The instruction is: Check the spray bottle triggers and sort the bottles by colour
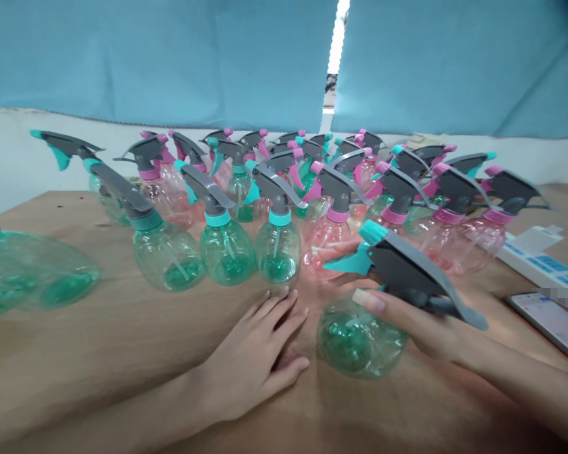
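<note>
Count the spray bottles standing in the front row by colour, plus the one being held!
Green standing bottles: 3
Pink standing bottles: 4
Held green bottle: 1
Total: 8

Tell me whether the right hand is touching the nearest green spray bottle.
Touching: head view shows the right hand gripping the green spray bottle at its neck.

Green bottle (38, 277) left of L hand (260, 356) cut by edge, phone (556, 321) right of R hand (421, 325) cut off, txt blurred, R hand part-hidden by held spray bottle (355, 340)
</note>
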`<state>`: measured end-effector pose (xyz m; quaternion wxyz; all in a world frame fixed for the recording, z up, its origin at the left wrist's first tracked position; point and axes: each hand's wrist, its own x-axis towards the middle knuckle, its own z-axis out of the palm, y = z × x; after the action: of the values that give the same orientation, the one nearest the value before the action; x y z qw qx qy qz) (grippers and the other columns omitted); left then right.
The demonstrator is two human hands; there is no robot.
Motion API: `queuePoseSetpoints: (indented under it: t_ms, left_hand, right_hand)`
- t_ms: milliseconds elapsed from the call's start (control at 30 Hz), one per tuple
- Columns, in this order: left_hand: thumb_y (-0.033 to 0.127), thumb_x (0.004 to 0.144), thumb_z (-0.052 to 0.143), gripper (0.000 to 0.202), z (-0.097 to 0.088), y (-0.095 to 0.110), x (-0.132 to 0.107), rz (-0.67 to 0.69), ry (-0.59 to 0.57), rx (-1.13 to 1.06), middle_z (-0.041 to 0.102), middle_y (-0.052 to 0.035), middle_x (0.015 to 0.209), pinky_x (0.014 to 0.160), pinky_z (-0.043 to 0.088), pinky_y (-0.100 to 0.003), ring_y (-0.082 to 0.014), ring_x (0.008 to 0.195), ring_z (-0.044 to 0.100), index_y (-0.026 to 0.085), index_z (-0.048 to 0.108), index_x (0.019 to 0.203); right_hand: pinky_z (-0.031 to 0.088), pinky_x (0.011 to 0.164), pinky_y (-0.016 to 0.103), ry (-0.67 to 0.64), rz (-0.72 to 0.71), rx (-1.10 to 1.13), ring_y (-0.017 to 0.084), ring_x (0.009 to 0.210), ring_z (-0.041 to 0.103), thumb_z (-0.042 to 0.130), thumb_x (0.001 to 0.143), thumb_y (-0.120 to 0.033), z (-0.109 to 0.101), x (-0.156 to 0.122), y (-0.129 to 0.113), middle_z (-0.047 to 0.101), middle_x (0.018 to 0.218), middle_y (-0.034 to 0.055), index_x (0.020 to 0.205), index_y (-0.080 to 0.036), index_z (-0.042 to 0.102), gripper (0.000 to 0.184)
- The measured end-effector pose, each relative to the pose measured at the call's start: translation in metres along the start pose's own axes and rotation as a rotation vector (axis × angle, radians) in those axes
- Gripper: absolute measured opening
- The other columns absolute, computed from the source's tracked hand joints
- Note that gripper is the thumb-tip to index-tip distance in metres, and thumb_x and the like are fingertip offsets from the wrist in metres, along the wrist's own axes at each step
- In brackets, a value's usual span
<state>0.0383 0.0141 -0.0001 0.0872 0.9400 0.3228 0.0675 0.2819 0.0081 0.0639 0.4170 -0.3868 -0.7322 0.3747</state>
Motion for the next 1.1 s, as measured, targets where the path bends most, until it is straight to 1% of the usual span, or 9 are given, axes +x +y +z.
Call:
queuePoseSetpoints:
  t_ms: [133, 267, 400, 500, 600, 700, 767, 900, 1100]
  left_hand:
    - [0.045, 0.098, 0.048, 0.056, 0.000, 0.000, 0.000, 0.002, -0.004, 0.002, 0.035, -0.0130, 0.152, 0.112, 0.027, -0.047, -0.0296, 0.139, 0.030, 0.014, 0.041, 0.144]
    - [0.044, 0.098, 0.048, 0.057, 0.001, 0.000, 0.000, 0.012, 0.000, 0.006, 0.033, -0.0132, 0.153, 0.112, 0.026, -0.048, -0.0292, 0.140, 0.028, 0.014, 0.039, 0.145]
    - [0.044, 0.098, 0.048, 0.057, 0.001, -0.001, 0.001, 0.011, -0.002, -0.006, 0.033, -0.0142, 0.153, 0.112, 0.027, -0.049, -0.0300, 0.140, 0.028, 0.013, 0.038, 0.145]
    - [0.045, 0.098, 0.047, 0.058, 0.000, 0.000, 0.001, 0.003, -0.006, -0.015, 0.032, -0.0138, 0.153, 0.111, 0.028, -0.049, -0.0305, 0.140, 0.028, 0.013, 0.038, 0.145]
    - [0.045, 0.098, 0.047, 0.057, -0.001, 0.000, 0.001, -0.003, -0.008, -0.029, 0.032, -0.0127, 0.153, 0.111, 0.028, -0.050, -0.0305, 0.140, 0.028, 0.015, 0.038, 0.145]
    - [0.045, 0.098, 0.048, 0.057, -0.001, 0.000, 0.001, -0.007, -0.005, -0.048, 0.032, -0.0120, 0.153, 0.111, 0.028, -0.050, -0.0313, 0.140, 0.029, 0.017, 0.038, 0.146]
    - [0.045, 0.098, 0.047, 0.057, -0.001, 0.000, 0.001, -0.007, -0.005, -0.051, 0.032, -0.0116, 0.154, 0.111, 0.028, -0.050, -0.0315, 0.140, 0.029, 0.018, 0.037, 0.146]
    - [0.045, 0.097, 0.048, 0.057, -0.001, 0.000, 0.000, -0.010, -0.013, -0.040, 0.032, -0.0120, 0.153, 0.110, 0.029, -0.050, -0.0314, 0.140, 0.029, 0.017, 0.037, 0.146]
    - [0.045, 0.097, 0.049, 0.057, -0.002, 0.001, 0.001, -0.015, -0.026, -0.041, 0.032, -0.0130, 0.153, 0.111, 0.028, -0.050, -0.0314, 0.140, 0.028, 0.015, 0.039, 0.145]
  right_hand:
    - [0.057, 0.089, 0.028, -0.026, 0.013, 0.119, 0.017, 0.100, 0.070, 0.061, 0.090, -0.033, 0.004, 0.004, -0.007, 0.073, 0.109, -0.0011, 0.128, -0.033, 0.056, 0.038]
    - [0.058, 0.085, 0.026, 0.026, -0.001, 0.063, 0.016, 0.097, 0.071, 0.062, 0.089, -0.031, 0.005, 0.004, -0.008, 0.074, 0.106, -0.0007, 0.128, -0.032, 0.056, 0.040]
    - [0.058, 0.086, 0.030, 0.029, 0.011, 0.063, 0.019, 0.098, 0.071, 0.062, 0.089, -0.033, 0.005, 0.005, -0.007, 0.075, 0.103, 0.0013, 0.124, -0.030, 0.059, 0.036]
    - [0.057, 0.088, 0.031, 0.015, 0.013, 0.063, 0.018, 0.098, 0.071, 0.062, 0.088, -0.034, 0.004, 0.005, -0.006, 0.076, 0.098, 0.0006, 0.116, -0.029, 0.065, 0.029]
    - [0.056, 0.089, 0.027, 0.000, -0.002, 0.077, 0.016, 0.097, 0.071, 0.061, 0.089, -0.031, 0.004, 0.004, -0.006, 0.076, 0.093, -0.0008, 0.098, -0.028, 0.072, 0.014]
    - [0.057, 0.088, 0.028, -0.011, -0.007, 0.085, 0.017, 0.096, 0.071, 0.059, 0.090, -0.029, 0.004, 0.004, -0.004, 0.076, 0.093, -0.0012, 0.087, -0.028, 0.074, 0.015]
    - [0.058, 0.086, 0.030, -0.009, 0.006, 0.085, 0.018, 0.097, 0.071, 0.061, 0.089, -0.031, 0.004, 0.004, -0.002, 0.076, 0.094, -0.0008, 0.095, -0.028, 0.073, 0.014]
    - [0.056, 0.090, 0.029, 0.000, 0.041, 0.096, 0.018, 0.104, 0.068, 0.063, 0.088, -0.033, 0.003, 0.003, 0.002, 0.075, 0.100, 0.0000, 0.117, -0.029, 0.064, 0.029]
    - [0.057, 0.090, 0.033, -0.011, 0.064, 0.073, 0.019, 0.104, 0.068, 0.061, 0.090, -0.032, -0.001, -0.002, 0.006, 0.075, 0.095, -0.0015, 0.127, -0.032, 0.057, 0.037]
